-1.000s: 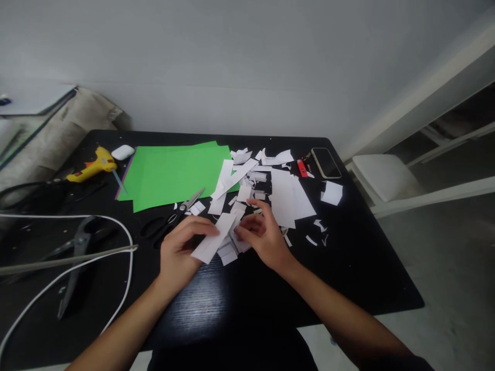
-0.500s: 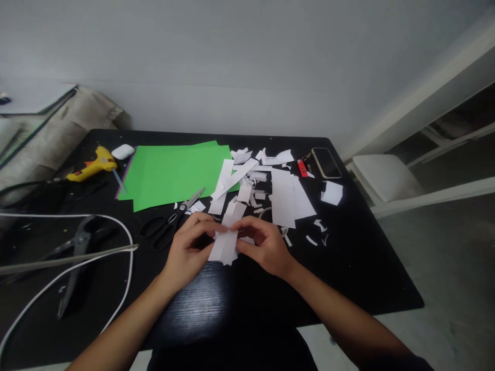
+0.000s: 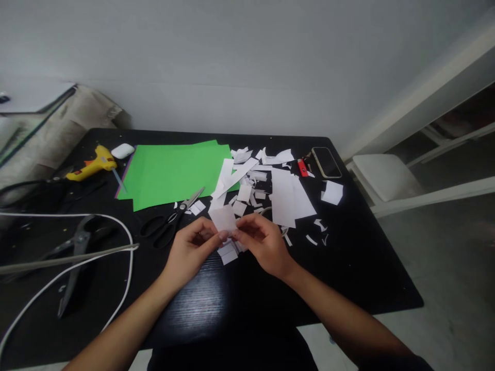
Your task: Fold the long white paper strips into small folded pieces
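White paper piece (image 3: 224, 217) sits between left hand (image 3: 190, 248) and right hand (image 3: 267, 245), both pinching its near edge. It is just in front of the green sheets (image 3: 176, 172).

Worktop (image 3: 348, 278) before me, wall (image 3: 232, 67) behind it. My left grip (image 3: 193, 250) and right grip (image 3: 266, 242) hold a paper piece (image 3: 223, 218) above nearer scraps (image 3: 244, 194). Left of these: scissors (image 3: 182, 206), tips over stacked sheets (image 3: 174, 175); glue gun (image 3: 95, 167) farther left. Right: loose sheets (image 3: 284, 198), then, farther back, lighter (image 3: 302, 168) and phone (image 3: 326, 163). Second scissors (image 3: 80, 239), near left.
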The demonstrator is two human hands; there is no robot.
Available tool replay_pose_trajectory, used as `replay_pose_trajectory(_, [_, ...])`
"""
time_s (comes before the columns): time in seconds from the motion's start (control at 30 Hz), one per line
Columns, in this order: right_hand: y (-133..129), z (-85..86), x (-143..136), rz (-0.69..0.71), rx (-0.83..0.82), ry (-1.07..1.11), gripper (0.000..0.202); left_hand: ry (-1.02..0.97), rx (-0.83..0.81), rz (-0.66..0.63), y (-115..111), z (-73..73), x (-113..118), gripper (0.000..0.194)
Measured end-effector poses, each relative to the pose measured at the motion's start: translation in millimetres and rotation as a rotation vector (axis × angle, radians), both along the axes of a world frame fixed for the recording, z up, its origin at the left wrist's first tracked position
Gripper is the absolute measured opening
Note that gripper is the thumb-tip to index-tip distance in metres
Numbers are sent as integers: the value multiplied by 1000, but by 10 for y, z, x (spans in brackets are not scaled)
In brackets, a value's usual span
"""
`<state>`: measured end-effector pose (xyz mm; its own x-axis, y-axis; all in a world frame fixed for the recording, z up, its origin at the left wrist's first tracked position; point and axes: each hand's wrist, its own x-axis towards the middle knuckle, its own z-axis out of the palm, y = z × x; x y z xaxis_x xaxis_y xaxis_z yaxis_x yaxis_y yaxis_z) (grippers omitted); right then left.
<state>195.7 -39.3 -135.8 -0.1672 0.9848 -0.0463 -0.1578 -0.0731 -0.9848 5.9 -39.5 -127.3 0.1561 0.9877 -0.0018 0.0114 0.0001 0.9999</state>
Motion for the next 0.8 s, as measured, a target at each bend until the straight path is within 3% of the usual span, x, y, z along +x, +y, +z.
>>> replay_pose_trajectory(0.17, [13,18,7,-27,39,-25,14,43,77,-37,-3,-23,4,11])
replay_pose_trajectory(0.27, [31,27,32,-24,61,-92,12,135,249,50,24,-54,-63,6])
replay_pose_trajectory(0.33, [42,38,52,-7,98,-174,9,136,328,104,44,-80,-104,13])
replay_pose_trajectory(0.43, [47,64,75,35,196,-305,11,136,317,73,51,-118,-123,33])
replay_pose_trajectory(0.57, [36,73,80,64,285,-348,14,312,339,-2,26,-135,-103,30])
replay_pose_trajectory(0.67, [26,38,62,31,214,-248,16,384,367,21,18,-128,-105,21])
replay_pose_trajectory(0.8, [25,-18,24,17,-2,-10,36,350,320,90,20,-128,-113,16])
